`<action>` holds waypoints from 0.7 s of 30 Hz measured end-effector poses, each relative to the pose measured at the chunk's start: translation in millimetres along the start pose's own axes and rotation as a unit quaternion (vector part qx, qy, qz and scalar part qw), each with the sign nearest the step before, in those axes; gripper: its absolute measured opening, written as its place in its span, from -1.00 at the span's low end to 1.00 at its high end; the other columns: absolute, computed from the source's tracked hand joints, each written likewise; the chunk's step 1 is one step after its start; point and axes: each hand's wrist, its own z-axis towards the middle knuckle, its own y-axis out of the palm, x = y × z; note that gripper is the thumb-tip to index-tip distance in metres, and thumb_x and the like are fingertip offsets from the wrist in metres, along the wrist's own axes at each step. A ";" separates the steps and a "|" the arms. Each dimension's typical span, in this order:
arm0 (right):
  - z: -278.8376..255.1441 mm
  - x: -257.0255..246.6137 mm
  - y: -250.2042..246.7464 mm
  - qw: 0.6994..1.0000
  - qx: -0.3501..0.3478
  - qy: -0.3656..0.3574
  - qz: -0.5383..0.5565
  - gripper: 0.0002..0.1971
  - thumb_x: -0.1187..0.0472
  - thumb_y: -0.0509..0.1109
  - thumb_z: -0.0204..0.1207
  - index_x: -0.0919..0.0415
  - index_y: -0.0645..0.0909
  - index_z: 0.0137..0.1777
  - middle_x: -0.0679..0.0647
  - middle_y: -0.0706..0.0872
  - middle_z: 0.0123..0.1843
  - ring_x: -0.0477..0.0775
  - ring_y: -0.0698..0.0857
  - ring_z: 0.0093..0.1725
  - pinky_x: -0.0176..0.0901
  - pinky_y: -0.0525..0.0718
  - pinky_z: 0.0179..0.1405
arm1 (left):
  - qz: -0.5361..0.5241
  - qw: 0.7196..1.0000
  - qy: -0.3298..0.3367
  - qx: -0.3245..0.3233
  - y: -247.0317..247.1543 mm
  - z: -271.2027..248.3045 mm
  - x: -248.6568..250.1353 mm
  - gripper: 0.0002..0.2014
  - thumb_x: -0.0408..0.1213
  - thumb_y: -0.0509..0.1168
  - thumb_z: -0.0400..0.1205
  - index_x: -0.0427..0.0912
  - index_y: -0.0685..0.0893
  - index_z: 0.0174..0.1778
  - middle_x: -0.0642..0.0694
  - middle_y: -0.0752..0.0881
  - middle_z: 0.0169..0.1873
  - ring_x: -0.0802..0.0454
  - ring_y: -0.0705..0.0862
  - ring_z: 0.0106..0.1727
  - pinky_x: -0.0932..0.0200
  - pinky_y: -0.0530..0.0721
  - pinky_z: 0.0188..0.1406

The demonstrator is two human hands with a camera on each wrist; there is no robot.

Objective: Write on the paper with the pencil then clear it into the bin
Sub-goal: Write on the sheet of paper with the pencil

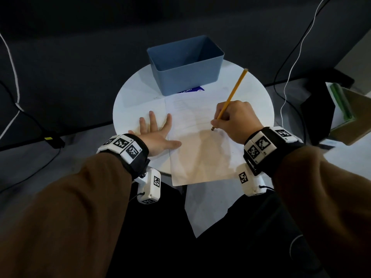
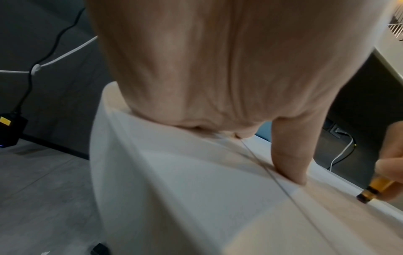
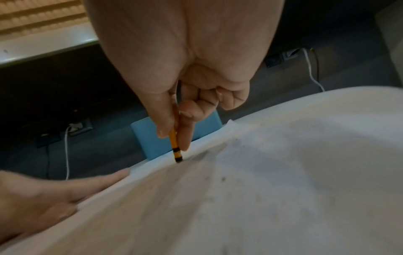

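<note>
A white sheet of paper (image 1: 200, 153) lies on the round white table (image 1: 132, 97), its near end hanging past the table's edge. My left hand (image 1: 154, 129) lies flat with fingers spread on the sheet's left part, and its thumb (image 2: 290, 155) presses down by a crease. My right hand (image 1: 218, 122) pinches a yellow pencil (image 1: 232, 93) low on its shaft. The pencil's dark banded end (image 3: 177, 157) touches the paper (image 3: 261, 189). The blue bin (image 1: 184, 77) stands open at the table's far side, with nothing visible inside.
A blue-printed card (image 1: 192, 90) peeks from under the bin. On the floor to the left lie cables and a black power adapter (image 1: 54, 140). A dark box and stacked items (image 1: 341, 111) sit to the right of the table.
</note>
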 end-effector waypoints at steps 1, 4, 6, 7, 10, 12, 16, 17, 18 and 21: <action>-0.2 -0.4 3.3 1.000 -0.005 -0.003 -0.002 -0.74 0.19 0.55 0.57 0.02 0.61 -0.33 -0.04 0.73 -0.30 -0.11 0.66 -0.24 -0.33 0.55 -0.23 | 0.000 1.000 0.001 0.001 0.2 0.1 0.1 -0.09 0.40 0.12 0.63 0.36 -0.41 0.66 -0.12 -0.59 0.62 -0.26 -0.51 0.66 -0.56 -0.28 0.56; 0.4 9.8 -2.0 1.000 0.013 0.019 -0.013 -0.73 0.19 0.55 0.56 0.02 0.60 -0.34 0.00 0.74 -0.29 -0.05 0.68 -0.20 -0.36 0.48 -0.28 | 0.000 1.000 0.002 0.002 0.4 0.8 -0.3 -0.09 0.40 0.12 0.63 0.36 -0.40 0.66 -0.12 -0.59 0.62 -0.27 -0.51 0.66 -0.56 -0.28 0.56; 0.9 18.3 -12.5 0.998 0.032 0.045 -0.019 -0.74 0.20 0.55 0.56 0.05 0.61 -0.33 0.02 0.74 -0.28 -0.07 0.68 -0.24 -0.38 0.45 -0.31 | 0.003 1.000 -0.001 0.001 0.6 1.4 -0.8 -0.09 0.40 0.12 0.63 0.37 -0.40 0.66 -0.11 -0.59 0.62 -0.27 -0.51 0.66 -0.56 -0.28 0.56; 1.1 20.4 -16.6 0.998 0.038 0.054 -0.023 -0.74 0.20 0.55 0.57 0.05 0.61 -0.33 0.02 0.74 -0.28 -0.10 0.67 -0.27 -0.39 0.44 -0.33 | 0.005 1.000 -0.002 0.001 0.7 1.9 -0.6 -0.09 0.40 0.12 0.63 0.37 -0.41 0.66 -0.12 -0.59 0.62 -0.27 -0.51 0.66 -0.56 -0.27 0.56; 2.0 16.2 -16.0 0.998 0.042 0.049 -0.008 -0.74 0.20 0.55 0.56 0.05 0.61 -0.33 0.02 0.74 -0.30 -0.09 0.67 -0.28 -0.37 0.45 -0.34 | 0.007 1.000 -0.001 -0.002 0.0 2.4 -0.1 -0.09 0.41 0.11 0.62 0.37 -0.41 0.65 -0.13 -0.58 0.63 -0.27 -0.50 0.67 -0.56 -0.26 0.56; 2.6 7.1 -6.4 0.999 0.028 0.026 0.006 -0.74 0.19 0.56 0.56 0.03 0.61 -0.33 0.02 0.74 -0.30 -0.07 0.68 -0.25 -0.37 0.46 -0.30 | 0.008 1.000 -0.002 -0.001 -0.3 1.6 -0.2 -0.10 0.41 0.12 0.62 0.37 -0.40 0.66 -0.13 -0.57 0.63 -0.28 -0.49 0.67 -0.57 -0.26 0.56; 1.7 4.1 2.9 1.000 0.014 0.022 -0.003 -0.74 0.19 0.55 0.57 0.04 0.61 -0.33 -0.01 0.74 -0.29 -0.10 0.67 -0.25 -0.39 0.46 -0.30 | 0.006 1.000 -0.001 0.005 0.8 0.6 0.5 -0.10 0.40 0.12 0.63 0.37 -0.40 0.66 -0.13 -0.57 0.63 -0.28 -0.50 0.67 -0.57 -0.27 0.56; 1.3 6.8 -0.5 0.999 0.021 0.032 -0.006 -0.73 0.20 0.55 0.57 0.04 0.60 -0.33 -0.02 0.73 -0.30 -0.14 0.65 -0.28 -0.40 0.43 -0.32 | 0.003 1.000 -0.001 0.005 0.9 0.6 0.7 -0.10 0.40 0.12 0.63 0.37 -0.39 0.66 -0.12 -0.58 0.63 -0.28 -0.50 0.67 -0.57 -0.27 0.56; 0.8 10.2 -4.9 0.999 0.029 0.043 -0.009 -0.72 0.20 0.55 0.58 0.04 0.59 -0.33 -0.03 0.72 -0.31 -0.16 0.64 -0.30 -0.41 0.41 -0.33 | 0.002 1.000 -0.002 0.005 0.9 0.5 0.7 -0.10 0.39 0.12 0.63 0.37 -0.39 0.66 -0.12 -0.58 0.63 -0.27 -0.51 0.66 -0.57 -0.28 0.55; -0.1 14.5 -15.1 0.997 0.047 0.063 -0.016 -0.74 0.20 0.54 0.58 0.06 0.60 -0.31 -0.01 0.70 -0.31 -0.16 0.62 -0.31 -0.41 0.39 -0.35 | 0.006 1.000 -0.003 0.001 0.4 1.0 1.2 -0.10 0.39 0.12 0.63 0.36 -0.40 0.66 -0.12 -0.58 0.63 -0.28 -0.51 0.66 -0.56 -0.27 0.55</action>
